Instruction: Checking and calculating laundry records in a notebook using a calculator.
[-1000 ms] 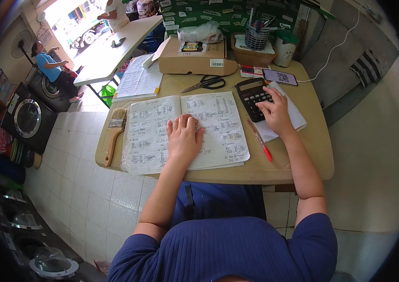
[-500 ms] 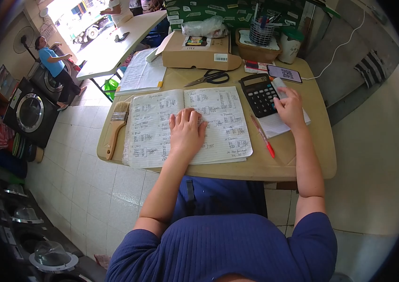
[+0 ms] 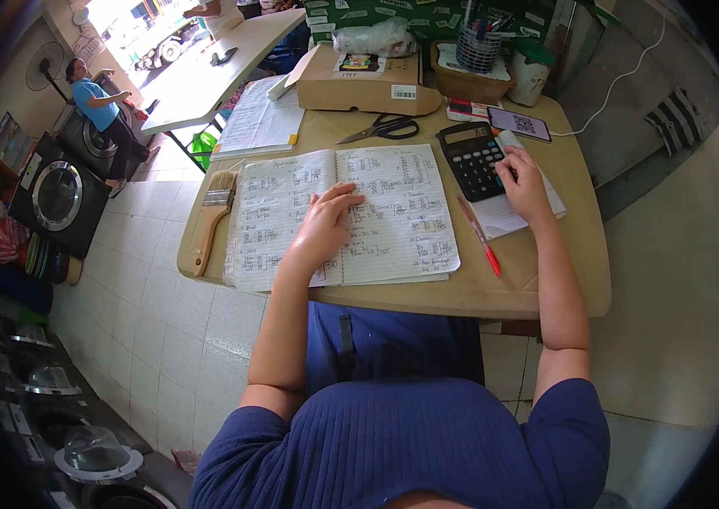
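An open notebook with handwritten columns lies on the desk. Across its middle rests my left hand, fingers stretched toward the right page. To the right sits a black calculator, tilted on a small white pad. My right hand is at its lower right keys, fingers loosely bent and nothing visibly held. A red pen lies between notebook and pad. Left of the notebook is a paintbrush with a wooden handle.
Behind the notebook are black scissors, a cardboard box, and stacked papers. A phone on a white cable lies beyond the calculator, near a pen basket. Washing machines and a person in blue are at left.
My left hand has shifted slightly and turned, its fingers now pointing more to the right across the page. My right hand's fingers have curled in at the calculator's keys. The view has moved slightly.
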A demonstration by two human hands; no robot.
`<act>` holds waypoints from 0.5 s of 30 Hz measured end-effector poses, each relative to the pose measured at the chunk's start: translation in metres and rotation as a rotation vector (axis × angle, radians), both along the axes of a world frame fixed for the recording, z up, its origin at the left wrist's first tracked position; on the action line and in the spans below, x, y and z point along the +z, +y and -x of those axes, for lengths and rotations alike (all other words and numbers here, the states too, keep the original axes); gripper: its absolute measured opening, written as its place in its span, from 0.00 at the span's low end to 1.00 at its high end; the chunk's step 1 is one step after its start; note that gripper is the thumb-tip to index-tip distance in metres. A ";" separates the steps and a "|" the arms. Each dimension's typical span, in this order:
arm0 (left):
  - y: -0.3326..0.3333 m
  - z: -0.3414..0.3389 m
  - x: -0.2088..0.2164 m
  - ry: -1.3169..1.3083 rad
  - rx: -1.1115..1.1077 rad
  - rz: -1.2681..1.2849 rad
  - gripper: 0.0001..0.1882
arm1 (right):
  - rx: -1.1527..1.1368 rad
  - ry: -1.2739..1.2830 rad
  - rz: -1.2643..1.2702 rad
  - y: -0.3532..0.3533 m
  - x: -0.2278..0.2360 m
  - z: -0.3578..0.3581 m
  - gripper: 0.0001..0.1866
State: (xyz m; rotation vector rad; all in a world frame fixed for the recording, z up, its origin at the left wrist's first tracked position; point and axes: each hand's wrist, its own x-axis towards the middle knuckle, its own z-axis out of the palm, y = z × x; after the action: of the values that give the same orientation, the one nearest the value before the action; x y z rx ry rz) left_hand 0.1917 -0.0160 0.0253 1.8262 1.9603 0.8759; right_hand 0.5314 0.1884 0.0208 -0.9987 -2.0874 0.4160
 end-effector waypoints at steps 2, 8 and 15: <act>-0.001 0.006 -0.002 -0.022 -0.057 -0.029 0.17 | 0.022 0.002 -0.001 0.002 -0.001 -0.002 0.11; -0.007 0.010 -0.005 0.000 -0.101 -0.073 0.19 | 0.041 0.074 0.077 -0.007 0.006 0.003 0.10; -0.014 -0.007 -0.012 0.113 0.030 -0.188 0.16 | 0.086 0.009 -0.216 -0.023 0.008 0.031 0.08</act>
State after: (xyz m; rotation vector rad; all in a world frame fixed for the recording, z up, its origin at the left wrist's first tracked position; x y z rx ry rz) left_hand 0.1985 -0.0297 0.0130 1.9955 2.0384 1.0173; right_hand 0.5007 0.1650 0.0292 -0.7815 -2.1208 0.2316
